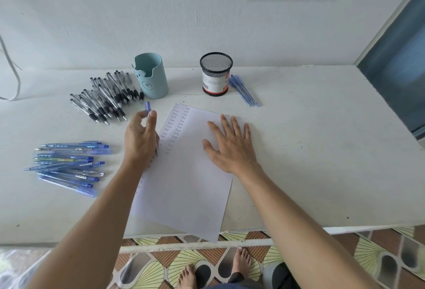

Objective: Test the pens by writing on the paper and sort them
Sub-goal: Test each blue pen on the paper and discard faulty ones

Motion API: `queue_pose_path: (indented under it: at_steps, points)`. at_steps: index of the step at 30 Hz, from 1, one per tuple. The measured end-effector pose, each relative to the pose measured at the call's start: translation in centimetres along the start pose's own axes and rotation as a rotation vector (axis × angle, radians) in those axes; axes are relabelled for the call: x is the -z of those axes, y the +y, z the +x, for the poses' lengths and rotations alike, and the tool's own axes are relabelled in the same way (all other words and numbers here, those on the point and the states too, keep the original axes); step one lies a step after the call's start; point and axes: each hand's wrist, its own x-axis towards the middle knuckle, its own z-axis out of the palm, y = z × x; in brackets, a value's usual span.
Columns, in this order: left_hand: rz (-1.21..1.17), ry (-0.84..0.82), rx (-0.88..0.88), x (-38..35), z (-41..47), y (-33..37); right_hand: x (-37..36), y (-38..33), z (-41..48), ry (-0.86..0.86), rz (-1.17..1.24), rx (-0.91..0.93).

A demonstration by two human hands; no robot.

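Grips a blue pen in left hand, fingers curled round the barrel, top end poking out on the far side, tip aimed down by the left edge of the paper. Presses right hand flat on the sheet's right part, fingers straight & spread, clamped on nothing.

Two cols of "test" scribbles down the far-left part of the sheet; most of the page blank. Judging by that: well underway, not finished.

Already grouped on the table:
- big heap of black pens far left, just beside teal holder
- fan of blue pens near left
- small blue bunch just right of mesh cup

Can't tell which heap = tested vs. waiting, nor working vs. dead. Nothing visible inside either container.

Prob. left to do: try the pen in hand, drop it w/ its group, work thru any untested, maybe load the holders.
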Motion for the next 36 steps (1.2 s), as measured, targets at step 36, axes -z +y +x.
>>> queue_pose_path:
  at_steps: [36]
  points:
    - [0.976,-0.323,-0.01,-3.2,1.7,-0.5,0.6,-3.0,2.3,0.19,0.328,-0.265]
